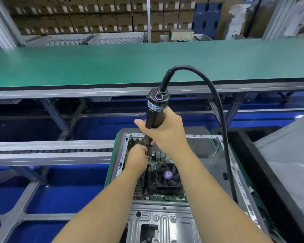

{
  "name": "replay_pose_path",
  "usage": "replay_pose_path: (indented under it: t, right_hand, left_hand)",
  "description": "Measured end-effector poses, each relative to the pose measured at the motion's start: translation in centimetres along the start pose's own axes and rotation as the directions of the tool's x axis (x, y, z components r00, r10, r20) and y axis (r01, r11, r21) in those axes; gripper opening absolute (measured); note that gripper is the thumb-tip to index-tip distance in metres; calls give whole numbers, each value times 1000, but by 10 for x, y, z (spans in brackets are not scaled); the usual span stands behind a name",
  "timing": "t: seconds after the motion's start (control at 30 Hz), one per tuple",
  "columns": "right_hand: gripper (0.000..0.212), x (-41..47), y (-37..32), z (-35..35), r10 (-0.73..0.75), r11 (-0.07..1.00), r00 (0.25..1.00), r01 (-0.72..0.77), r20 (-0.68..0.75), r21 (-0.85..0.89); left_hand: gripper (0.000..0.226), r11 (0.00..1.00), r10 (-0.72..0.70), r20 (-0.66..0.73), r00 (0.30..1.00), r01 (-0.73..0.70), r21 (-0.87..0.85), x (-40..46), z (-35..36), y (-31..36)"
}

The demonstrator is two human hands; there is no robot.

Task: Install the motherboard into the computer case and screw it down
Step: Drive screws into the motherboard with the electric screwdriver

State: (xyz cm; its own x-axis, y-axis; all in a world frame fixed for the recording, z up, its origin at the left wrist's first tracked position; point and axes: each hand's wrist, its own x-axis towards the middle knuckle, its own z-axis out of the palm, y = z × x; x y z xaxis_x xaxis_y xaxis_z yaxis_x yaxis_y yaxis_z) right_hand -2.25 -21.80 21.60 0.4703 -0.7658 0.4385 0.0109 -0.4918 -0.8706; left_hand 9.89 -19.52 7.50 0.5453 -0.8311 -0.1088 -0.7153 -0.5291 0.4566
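Observation:
An open metal computer case (163, 221) lies flat in front of me. Inside it sits the green motherboard (152, 165) with a black CPU fan (168, 175). My right hand (165, 132) grips a black electric screwdriver (155, 109), held upright with its tip down at the board's far left corner. Its black cable (219, 120) arcs to the right. My left hand (136, 157) has curled fingers pinched around the screwdriver's tip, close to the board. The bit and any screw are hidden by the fingers.
A green conveyor belt (112, 64) runs across behind the case. A roller rail (51, 151) lies at the left, over blue floor and a metal frame. A black bin (270, 165) and grey sheet stand at the right. Cardboard boxes (77, 18) are stacked in the background.

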Motion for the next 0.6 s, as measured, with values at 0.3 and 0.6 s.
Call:
replay_pose_path:
  t: [0.3, 0.6]
  right_hand:
    - [26, 12, 36, 6, 40, 999, 997, -40, 70, -5]
    - [25, 13, 54, 14, 101, 995, 990, -101, 98, -13]
  left_hand:
    - [7, 992, -122, -22, 992, 121, -47, 15, 25, -1]
    - [13, 987, -121, -13, 993, 122, 101, 19, 40, -10]
